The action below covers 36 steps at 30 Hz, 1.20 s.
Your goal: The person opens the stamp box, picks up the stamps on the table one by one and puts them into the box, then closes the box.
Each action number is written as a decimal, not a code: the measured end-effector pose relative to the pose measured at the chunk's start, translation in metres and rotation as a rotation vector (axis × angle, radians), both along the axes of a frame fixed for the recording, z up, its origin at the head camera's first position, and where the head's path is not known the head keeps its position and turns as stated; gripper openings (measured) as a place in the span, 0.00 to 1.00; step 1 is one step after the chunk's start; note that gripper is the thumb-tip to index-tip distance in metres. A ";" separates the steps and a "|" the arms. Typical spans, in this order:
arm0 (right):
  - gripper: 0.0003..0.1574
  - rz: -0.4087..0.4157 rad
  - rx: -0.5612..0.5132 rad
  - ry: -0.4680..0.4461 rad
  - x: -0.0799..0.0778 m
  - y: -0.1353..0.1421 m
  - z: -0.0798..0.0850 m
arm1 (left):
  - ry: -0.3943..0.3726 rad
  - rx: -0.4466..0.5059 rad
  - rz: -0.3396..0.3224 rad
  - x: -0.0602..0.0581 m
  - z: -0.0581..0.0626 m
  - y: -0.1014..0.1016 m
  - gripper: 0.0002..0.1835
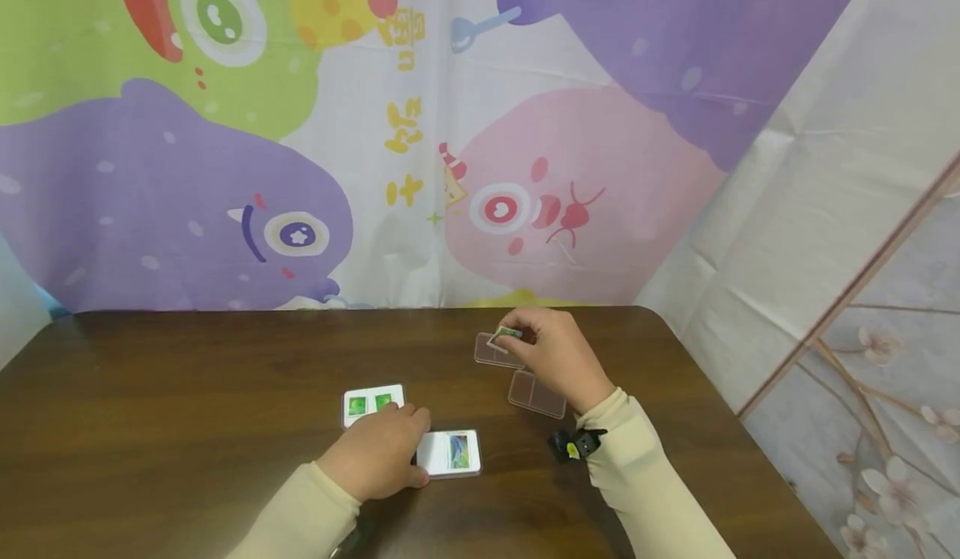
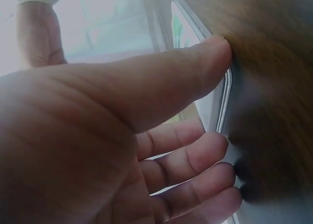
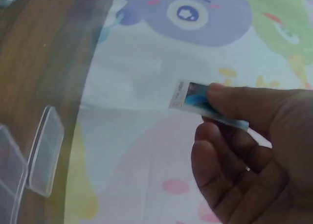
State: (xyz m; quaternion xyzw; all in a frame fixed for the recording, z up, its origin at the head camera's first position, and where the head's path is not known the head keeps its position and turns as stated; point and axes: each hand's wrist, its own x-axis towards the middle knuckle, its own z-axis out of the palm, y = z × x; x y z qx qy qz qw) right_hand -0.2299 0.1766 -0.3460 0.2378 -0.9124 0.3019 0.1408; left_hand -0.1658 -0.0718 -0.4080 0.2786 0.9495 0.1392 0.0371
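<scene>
My right hand [image 1: 558,355] pinches a small stamp [image 3: 198,96] between thumb and index finger, raised over the table's far side. The stamp has a white printed margin and a blue picture; the thumb covers part of it. Below that hand lie two clear plastic cases [image 1: 536,395]. My left hand [image 1: 378,451] holds the left end of a white-backed flat case [image 1: 438,456], thumb along its near edge. A colourful stamp [image 1: 459,451] shows at that case's right end. Just behind the left hand, another white-backed case [image 1: 350,392] bears two green stamps, partly hidden by the fingers.
Everything lies on a dark brown wooden table [image 1: 187,401]. A cartoon-printed cloth [image 1: 405,259] hangs along the table's far edge, and a flower-patterned panel [image 1: 885,426] stands to the right. A small black device [image 1: 577,445] is strapped at my right wrist.
</scene>
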 end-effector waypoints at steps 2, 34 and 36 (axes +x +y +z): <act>0.05 0.017 -0.022 0.015 0.003 -0.003 0.001 | 0.000 0.001 -0.003 0.000 0.000 0.000 0.28; 0.07 0.521 0.108 -0.491 0.013 -0.054 -0.059 | -0.055 0.066 0.005 -0.003 -0.002 -0.001 0.30; 0.06 0.505 0.130 -0.466 0.013 -0.056 -0.061 | -0.083 0.075 0.017 -0.003 -0.001 -0.002 0.31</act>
